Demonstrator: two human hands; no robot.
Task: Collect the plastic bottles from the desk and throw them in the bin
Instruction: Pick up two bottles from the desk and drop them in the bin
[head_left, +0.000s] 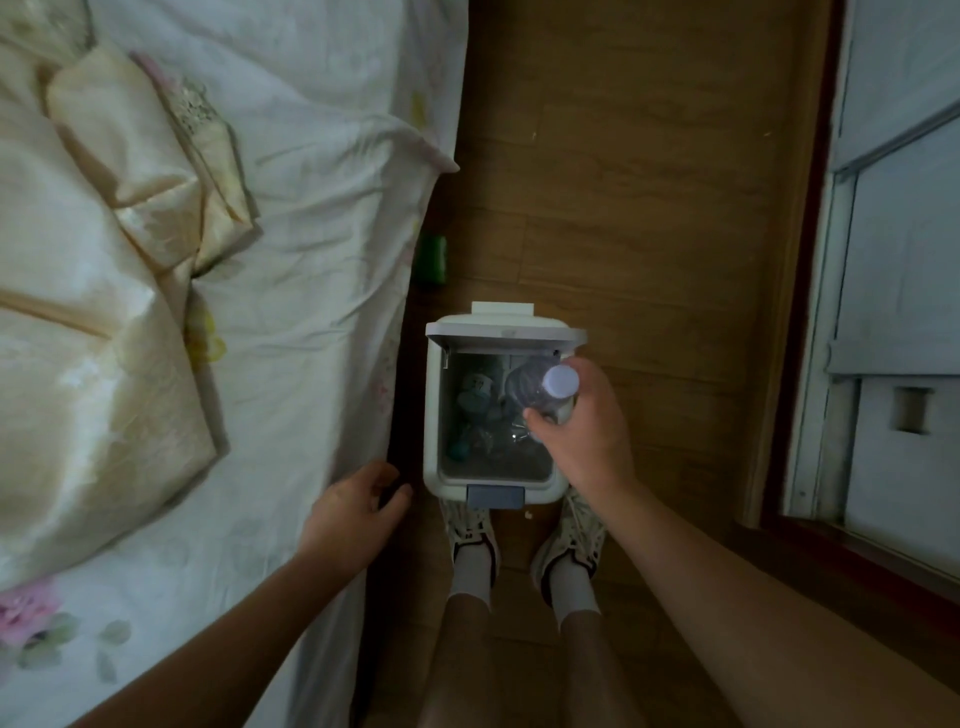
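I see the right hand (582, 431) gripping a clear plastic bottle (537, 389), cap up, over the open pedal bin (434, 415), ready to drop. The left hand (353, 512), at eight o'clock, hangs loose and empty.
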